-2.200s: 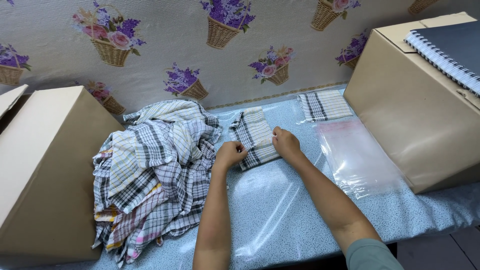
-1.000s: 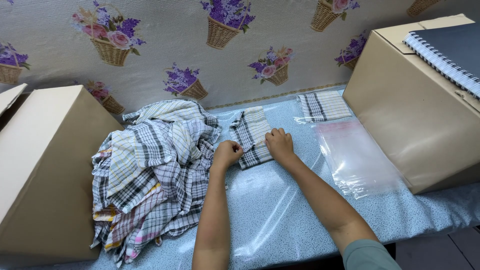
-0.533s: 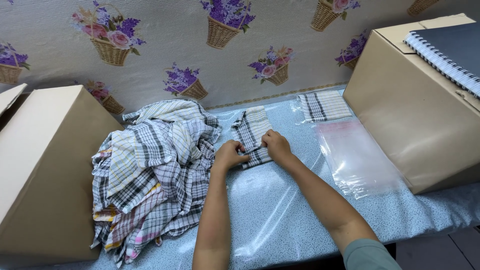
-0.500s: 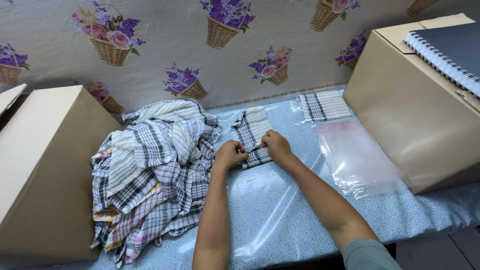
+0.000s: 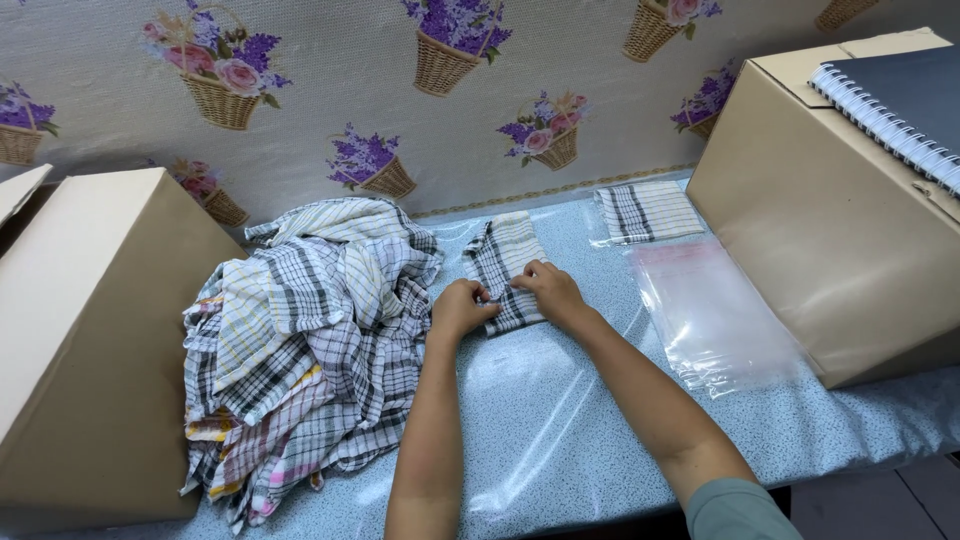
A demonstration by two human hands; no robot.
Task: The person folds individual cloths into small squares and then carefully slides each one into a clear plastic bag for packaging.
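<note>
While the left hand (image 5: pixel 460 308) pinches it, the right hand (image 5: pixel 553 296) presses the folded checked cloth (image 5: pixel 503 258)

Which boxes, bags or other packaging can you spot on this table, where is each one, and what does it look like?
Cardboard box: far left, beside the cloth heap; plain brown.
Second cardboard box: far right; large, brown, spiral notebook on top.
Clear plastic bags: flat stack against the right box; transparent, pinkish top strip.
Bagged cloth: at the back, by the wall; folded, checked, in a clear sleeve.
</note>
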